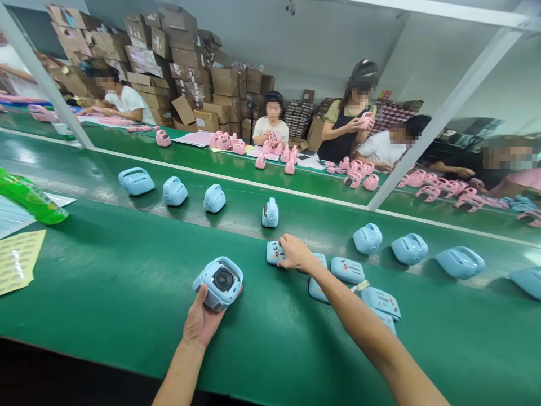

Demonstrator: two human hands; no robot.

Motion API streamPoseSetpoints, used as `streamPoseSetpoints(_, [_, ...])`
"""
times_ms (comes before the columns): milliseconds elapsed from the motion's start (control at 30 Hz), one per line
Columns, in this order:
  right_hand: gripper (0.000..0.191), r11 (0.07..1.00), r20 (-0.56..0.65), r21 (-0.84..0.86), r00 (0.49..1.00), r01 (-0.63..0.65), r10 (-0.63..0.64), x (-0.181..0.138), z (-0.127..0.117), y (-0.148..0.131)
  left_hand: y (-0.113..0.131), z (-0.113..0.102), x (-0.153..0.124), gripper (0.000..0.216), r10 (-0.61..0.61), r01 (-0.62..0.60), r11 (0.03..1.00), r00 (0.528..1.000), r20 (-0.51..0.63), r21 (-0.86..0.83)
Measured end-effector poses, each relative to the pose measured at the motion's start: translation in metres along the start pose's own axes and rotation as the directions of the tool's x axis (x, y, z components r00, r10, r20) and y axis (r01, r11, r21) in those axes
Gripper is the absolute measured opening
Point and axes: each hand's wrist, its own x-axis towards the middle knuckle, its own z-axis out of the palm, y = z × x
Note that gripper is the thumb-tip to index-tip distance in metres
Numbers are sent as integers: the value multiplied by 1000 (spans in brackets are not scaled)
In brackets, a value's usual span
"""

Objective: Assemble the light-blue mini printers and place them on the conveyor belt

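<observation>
My left hand (205,318) is wrapped round a light blue speaker housing (217,282), its black round speaker cone facing up and its handle loop toward the far side. Farther off and to the right, my right hand (295,252) has its fingers closed on the right end of a light blue printed cover (274,254) lying on the green table. Beside and partly beneath my right forearm lie several similar covers with a cartoon print, among them a printed cover (347,270) and another at the right (381,303).
Blue speaker housings stand along the table's middle strip, including one (270,213) ahead of me and one (408,248) to the right. A green bottle (36,197) and a yellow label sheet (19,259) lie left. Across the white rail, co-workers sit and stand by pink housings (226,141).
</observation>
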Motion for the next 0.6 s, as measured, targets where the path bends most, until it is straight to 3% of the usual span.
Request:
streamPoseSetpoints(133, [45,984,28,176,999,-41,36,-3,0,-6,-6,14,0,65,36,-14,978,994,-104,206])
streamPoseSetpoints(200, [40,907,96,417,995,-61,23,-7,7,-18,-12,22,0,68,90,-44,950,987,-136,308])
streamPoseSetpoints(233, [41,811,141,578,990,-86,5,-9,12,-27,-15,26,0,70,113,-58,935,984,-139,349])
streamPoseSetpoints(300, [47,530,213,834,976,-154,-51,-16,24,-47,-22,32,-1,74,141,-80,909,983,-121,408])
streamPoseSetpoints(333, [50,416,220,893,973,-172,-71,-20,30,-57,-25,35,-2,77,147,-89,901,984,-104,425])
streamPoseSetpoints(367, [53,372,203,914,977,-163,-70,-24,35,-67,-27,37,-3,80,150,-97,896,985,-90,434])
streamPoseSetpoints(433, [56,433,117,896,993,-100,-13,-30,43,-85,-28,40,-6,82,145,-99,892,987,-72,441])
streamPoseSetpoints(500, [61,570,1,821,999,-25,42,-36,46,-98,-26,41,-10,82,125,-83,892,990,-65,445])
streamPoseSetpoints(600, [74,689,-134,719,991,85,17,-42,46,-107,-20,42,-14,84,93,-52,888,993,-68,457])
